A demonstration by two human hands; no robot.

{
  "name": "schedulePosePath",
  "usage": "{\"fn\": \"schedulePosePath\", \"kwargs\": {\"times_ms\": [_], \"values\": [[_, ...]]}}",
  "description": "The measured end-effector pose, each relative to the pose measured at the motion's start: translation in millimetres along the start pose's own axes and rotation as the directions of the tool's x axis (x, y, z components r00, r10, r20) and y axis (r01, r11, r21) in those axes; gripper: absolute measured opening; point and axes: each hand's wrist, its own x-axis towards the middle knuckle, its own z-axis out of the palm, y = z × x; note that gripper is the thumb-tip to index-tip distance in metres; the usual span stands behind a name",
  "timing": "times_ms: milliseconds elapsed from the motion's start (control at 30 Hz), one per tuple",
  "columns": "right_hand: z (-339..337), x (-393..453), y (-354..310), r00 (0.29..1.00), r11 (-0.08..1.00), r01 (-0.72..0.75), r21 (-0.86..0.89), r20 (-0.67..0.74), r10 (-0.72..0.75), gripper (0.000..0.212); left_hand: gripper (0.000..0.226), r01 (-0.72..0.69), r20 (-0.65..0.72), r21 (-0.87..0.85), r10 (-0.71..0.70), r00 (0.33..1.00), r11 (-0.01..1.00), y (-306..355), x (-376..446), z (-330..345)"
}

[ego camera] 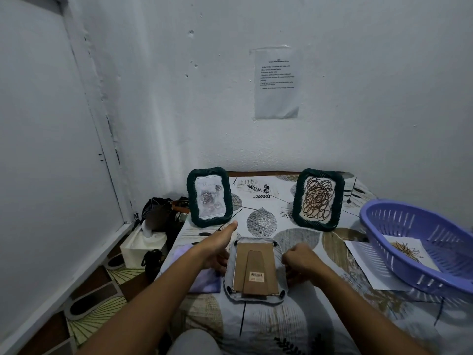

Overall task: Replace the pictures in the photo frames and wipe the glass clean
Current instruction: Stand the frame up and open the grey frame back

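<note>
Leaf-patterned cloth-covered counter (pixel 268 326) in a white-walled room corner.
Grey-rimmed photo frame (pixel 256 270) lies face-down, long axis pointing away toward the wall; left hand (pixel 217 248) and right hand (pixel 300 262) grip its sides.

Matt brown cardboard is backing the face-down frame (pixel 255 270), a paper barcode sticker showing at its six o'clock. Rough, rope-like dark green weave is edging the two standing frames (pixel 209 197) (pixel 318 199). At three o'clock, glossy lilac plastic is forming the slotted basket (pixel 399 226). A smooth printed cloth (pixel 261 221) is covering the table.
</note>
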Motion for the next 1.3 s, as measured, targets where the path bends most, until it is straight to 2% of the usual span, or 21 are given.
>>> {"fn": "schedulePosePath", "kwargs": {"times_ms": [100, 167, 333, 400, 467, 667, 800, 967, 1067, 1167, 1233, 1300], "values": [[8, -1, -7, 0.987, 0.985, 0.100, -0.141, -0.114, -0.116, 0.016, 0.082, -0.006, -0.006, -0.001, 0.006, 1.000, 1.000, -1, -1, 1], [14, -2, -12, 0.985, 0.985, 0.138, -0.103, -0.092, -0.148, 0.018, 0.081, -0.009, -0.004, 0.005, 0.009, 1.000, 1.000, -1, -1, 1], [27, 0, -14, 0.994, 0.993, 0.106, 0.044, 0.010, -0.106, 0.022, 0.078, -0.036, 0.000, -0.004, 0.036, 0.999, 0.999, -2, -4, 1], [30, 3, -11, 0.997, 0.996, 0.066, 0.059, 0.044, -0.069, 0.017, 0.077, -0.053, -0.002, -0.013, 0.053, 0.999, 0.999, -3, -6, 0], [32, 5, -9, 0.998, 0.998, 0.057, 0.042, 0.031, -0.058, 0.007, 0.075, -0.061, -0.001, -0.015, 0.061, 0.998, 0.998, -4, -6, -1], [37, 6, -15, 0.998, 0.997, 0.055, 0.062, 0.001, -0.055, 0.018, 0.067, -0.063, 0.024, -0.042, 0.064, 0.998, 0.997, -6, -5, -2], [38, 12, -16, 0.998, 0.972, -0.025, 0.235, 0.054, 0.012, 0.015, 0.065, -0.049, 0.040, -0.077, 0.052, 0.998, 0.996, -8, -6, -3], [27, 14, -17, 0.963, 0.872, -0.251, 0.420, 0.202, 0.180, 0.016, 0.057, -0.074, 0.023, -0.074, 0.076, 0.997, 0.995, -7, -8, -2], [21, 13, -16, 0.924, 0.800, -0.359, 0.481, 0.302, 0.234, 0.004, 0.052, -0.086, 0.001, -0.070, 0.086, 0.996, 0.994, -6, -12, 0], [17, 9, -15, 0.904, 0.760, -0.404, 0.509, 0.350, 0.246, 0.004, 0.050, -0.087, 0.000, -0.034, 0.087, 0.996, 0.996, -7, -7, -3], [15, 6, -15, 0.902, 0.746, -0.410, 0.525, 0.354, 0.247, 0.004, 0.038, -0.162, -0.055, 0.052, 0.165, 0.985, 0.985, -9, -2, -2], [14, 5, -14, 0.902, 0.729, -0.413, 0.546, 0.358, 0.243, 0.005, 0.031, -0.286, -0.149, 0.242, 0.327, 0.933, 0.927, -11, 5, 2]]}}
